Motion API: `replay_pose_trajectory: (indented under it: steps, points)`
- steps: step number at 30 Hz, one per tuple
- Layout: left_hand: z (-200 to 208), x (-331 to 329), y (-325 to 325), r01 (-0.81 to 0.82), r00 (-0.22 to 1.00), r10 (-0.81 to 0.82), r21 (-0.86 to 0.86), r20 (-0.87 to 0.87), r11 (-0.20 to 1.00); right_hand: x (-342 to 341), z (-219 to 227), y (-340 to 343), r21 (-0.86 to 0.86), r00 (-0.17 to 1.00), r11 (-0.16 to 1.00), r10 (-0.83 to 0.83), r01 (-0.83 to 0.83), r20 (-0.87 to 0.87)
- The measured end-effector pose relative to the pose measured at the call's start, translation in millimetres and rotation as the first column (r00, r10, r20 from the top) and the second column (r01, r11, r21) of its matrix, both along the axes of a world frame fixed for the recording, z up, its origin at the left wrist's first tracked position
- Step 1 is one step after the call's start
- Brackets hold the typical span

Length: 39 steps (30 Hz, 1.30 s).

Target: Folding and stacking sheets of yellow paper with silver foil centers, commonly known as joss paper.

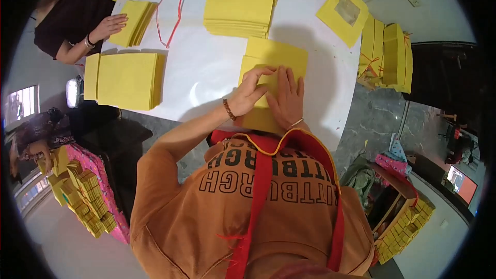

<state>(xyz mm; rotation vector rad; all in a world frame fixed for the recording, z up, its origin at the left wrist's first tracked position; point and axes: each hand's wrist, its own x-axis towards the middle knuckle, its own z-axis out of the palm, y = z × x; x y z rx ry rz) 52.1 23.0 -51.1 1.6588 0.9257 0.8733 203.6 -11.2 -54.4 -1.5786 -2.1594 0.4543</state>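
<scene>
A flat yellow paper piece (276, 51) lies on the white table in front of my chest, its near end by the table's edge. My right hand (287, 98) lies flat on it, fingers stretched out and pointing away from me. My left hand (249, 90), with a beaded bracelet at the wrist, rests on its left side. Those fingers bend toward the right hand, and the thumb stands apart from them. Both hands touch the paper; what lies under the palms is hidden. Just beyond is a stack of yellow paper pieces (237, 5).
More yellow stacks (126, 80) lie at the left, where another person's hand (109, 26) rests on one. Red ribbon (169, 31) lies on the white table (191, 72). At the right edge is a windowed yellow piece (343, 13); yellow boxes (385, 54) stand beside the table.
</scene>
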Motion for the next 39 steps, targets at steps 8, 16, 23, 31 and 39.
replay_pose_trajectory:
  steps: [8,16,23,31,39]
  points:
    - [17,-36,-3,0.353,0.717,0.035,0.405,-0.696,0.843,-9,12,0,-0.029,0.952,1.000,0.016,-0.007,0.305]
    - [31,-27,3,0.478,0.594,0.098,0.448,-0.798,0.756,12,13,12,-0.233,0.982,0.972,-0.026,-0.018,-0.186]
    - [16,-10,-12,0.620,0.523,0.256,0.569,-0.813,0.541,26,19,19,-0.367,0.774,0.923,-0.148,-0.115,-0.616]
    - [63,-23,1,0.470,0.688,0.148,0.591,-0.711,0.656,55,40,20,-0.280,0.676,0.957,-0.163,-0.067,-0.718]
    - [93,-71,121,0.249,0.711,0.527,0.867,-0.466,0.431,48,34,47,-0.297,0.515,0.951,-0.295,0.080,-0.805]
